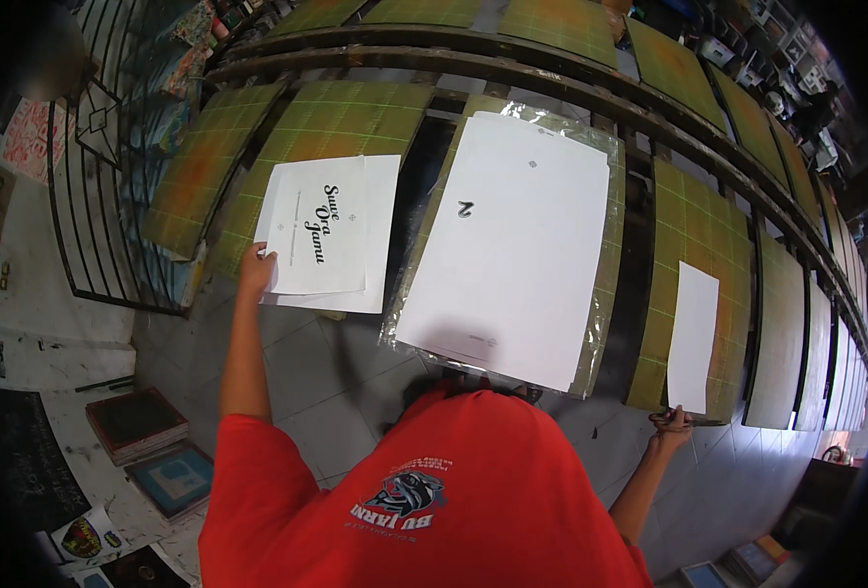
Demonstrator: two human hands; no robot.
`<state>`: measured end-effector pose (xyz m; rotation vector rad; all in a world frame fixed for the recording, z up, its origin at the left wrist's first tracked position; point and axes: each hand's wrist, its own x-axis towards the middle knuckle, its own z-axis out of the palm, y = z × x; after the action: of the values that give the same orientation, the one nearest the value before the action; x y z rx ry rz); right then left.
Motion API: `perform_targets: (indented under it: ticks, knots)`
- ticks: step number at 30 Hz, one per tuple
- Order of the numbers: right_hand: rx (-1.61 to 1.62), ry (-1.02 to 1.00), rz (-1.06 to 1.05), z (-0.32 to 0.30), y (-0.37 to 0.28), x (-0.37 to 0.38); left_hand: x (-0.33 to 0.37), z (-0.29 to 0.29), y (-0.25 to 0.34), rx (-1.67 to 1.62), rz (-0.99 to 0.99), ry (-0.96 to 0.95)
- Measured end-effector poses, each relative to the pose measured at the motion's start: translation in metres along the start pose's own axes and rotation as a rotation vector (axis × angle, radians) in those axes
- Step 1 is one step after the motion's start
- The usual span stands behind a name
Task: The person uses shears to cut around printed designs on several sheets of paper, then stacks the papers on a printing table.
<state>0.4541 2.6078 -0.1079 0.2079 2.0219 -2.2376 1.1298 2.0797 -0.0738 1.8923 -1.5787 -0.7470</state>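
Note:
My left hand (258,269) is closed on the left edge of a small stack of white paper sheets (380,235), thumb on top. The uppermost sheet (292,211) bears black script lettering. My right hand (673,423) grips the lower end of a narrow white paper sheet (695,328) over a green gridded board. Something dark shows at its fingers, too small to name. Between my hands, a large white sheet (522,235) with small printed marks lies on clear plastic (597,323) over another board.
Green gridded boards, such as one at the left (209,162), line a dark rail frame (473,61). More boards stretch away to the right. A black metal grille (91,225) stands at the left. Framed panels (138,419) are stacked on the lower left.

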Motion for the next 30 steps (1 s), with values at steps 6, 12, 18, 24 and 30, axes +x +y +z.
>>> perform_targets:
  ticks: [6, 12, 18, 24, 30]
  knots:
    - [-0.004, 0.035, 0.064, 0.013, -0.002, -0.011, 0.006, 0.002, -0.024, 0.180, 0.081, 0.059]
    - [-0.170, 0.068, -0.007, 0.010, 0.002, -0.007, -0.013, 0.008, -0.009, 0.349, 0.142, 0.248]
    - [-0.250, 0.127, -0.002, 0.000, -0.014, -0.051, -0.125, 0.048, 0.075, 0.250, 0.498, 0.111]
    - [-0.375, -0.090, 0.001, 0.025, -0.034, -0.133, -0.236, 0.116, 0.156, 0.374, 0.862, -0.569]
    - [-0.227, -0.305, 0.124, 0.074, -0.035, -0.189, -0.233, 0.134, 0.158, 0.526, 0.956, -0.618]
